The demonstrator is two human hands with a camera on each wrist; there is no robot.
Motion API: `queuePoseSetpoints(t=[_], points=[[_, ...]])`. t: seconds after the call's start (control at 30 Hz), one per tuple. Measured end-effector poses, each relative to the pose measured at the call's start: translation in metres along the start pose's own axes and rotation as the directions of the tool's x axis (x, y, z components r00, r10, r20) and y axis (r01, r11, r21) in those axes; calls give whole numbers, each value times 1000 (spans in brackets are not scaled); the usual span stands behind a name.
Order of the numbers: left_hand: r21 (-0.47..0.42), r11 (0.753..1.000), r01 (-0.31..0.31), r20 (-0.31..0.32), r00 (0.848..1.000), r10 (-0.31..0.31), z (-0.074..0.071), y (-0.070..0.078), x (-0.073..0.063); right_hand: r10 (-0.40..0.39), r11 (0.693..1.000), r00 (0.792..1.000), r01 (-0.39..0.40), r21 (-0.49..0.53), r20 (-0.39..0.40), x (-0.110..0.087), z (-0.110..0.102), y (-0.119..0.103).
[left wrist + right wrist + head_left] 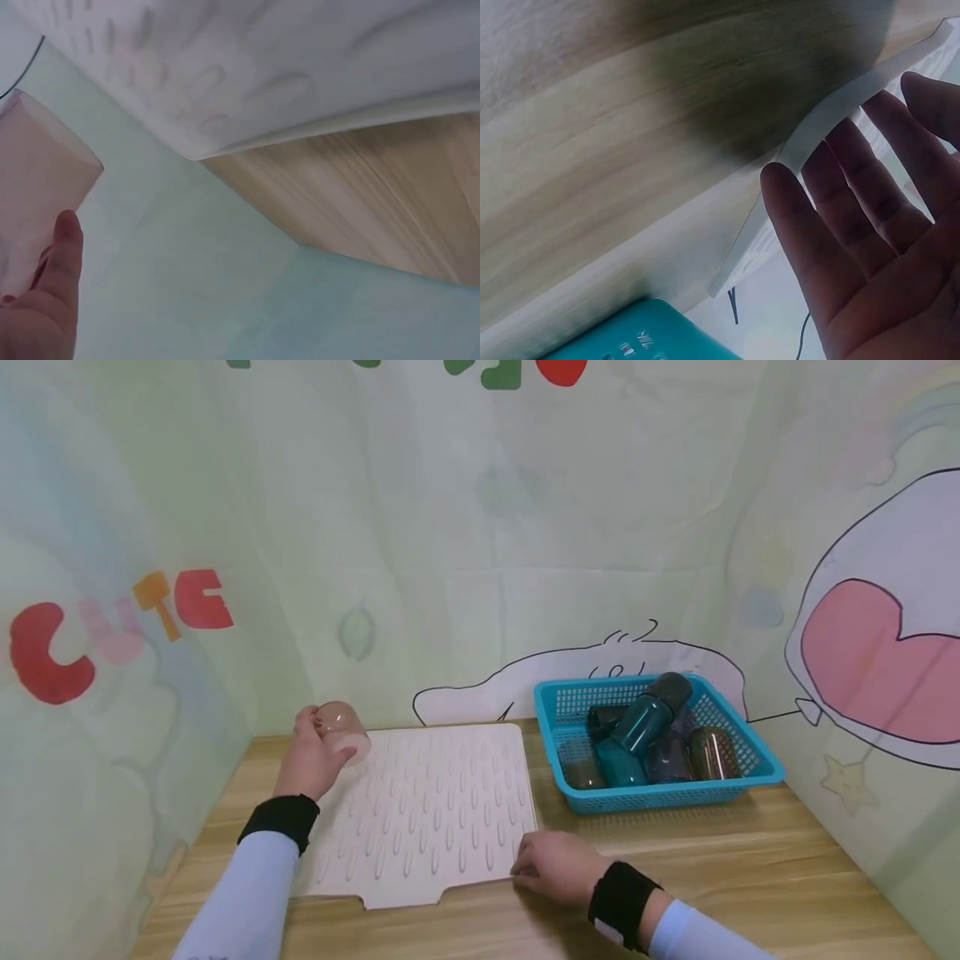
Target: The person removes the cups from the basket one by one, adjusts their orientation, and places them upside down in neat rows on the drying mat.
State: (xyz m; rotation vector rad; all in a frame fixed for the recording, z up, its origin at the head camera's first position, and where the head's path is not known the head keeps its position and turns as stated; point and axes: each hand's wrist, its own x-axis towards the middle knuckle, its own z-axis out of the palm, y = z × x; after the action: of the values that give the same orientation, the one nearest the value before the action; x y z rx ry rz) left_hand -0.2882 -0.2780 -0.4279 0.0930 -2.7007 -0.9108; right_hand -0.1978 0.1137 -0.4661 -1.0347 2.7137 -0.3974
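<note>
My left hand [313,760] grips a clear pinkish cup [347,732] between thumb and fingers, at the back left corner of a white drainer board [442,802] covered in raised oval ridges. The cup is tilted, its wider end toward the board. In the left wrist view, the thumb lies along the side of the cup [37,172]. At the board's front right corner, my right hand [561,867] touches the edge with its fingertips. The right wrist view shows these fingers [802,240] extended and fairly straight against the board's rim [832,109].
Right of the board stands a blue plastic basket [675,793] holding several tinted cups, among them a teal one [642,724] and a brown one [712,753]. The wooden table [675,860] meets printed cloth walls [480,568] at the back and sides.
</note>
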Motion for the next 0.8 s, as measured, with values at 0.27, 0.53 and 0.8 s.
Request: queuePoseSetpoints(t=[0.27,0.53,0.8], points=[[70,997,-28,-17,999,29,9,-20,10,0,1000,1000,0,-6,3,-1,0,-1],[20,999,24,48,999,-25,15,-32,23,-12,1000,1000,12,11,7,0,1,0],[20,996,91,68,993,-92,23,-34,31,7,1000,1000,-8,25,11,0,2,2]])
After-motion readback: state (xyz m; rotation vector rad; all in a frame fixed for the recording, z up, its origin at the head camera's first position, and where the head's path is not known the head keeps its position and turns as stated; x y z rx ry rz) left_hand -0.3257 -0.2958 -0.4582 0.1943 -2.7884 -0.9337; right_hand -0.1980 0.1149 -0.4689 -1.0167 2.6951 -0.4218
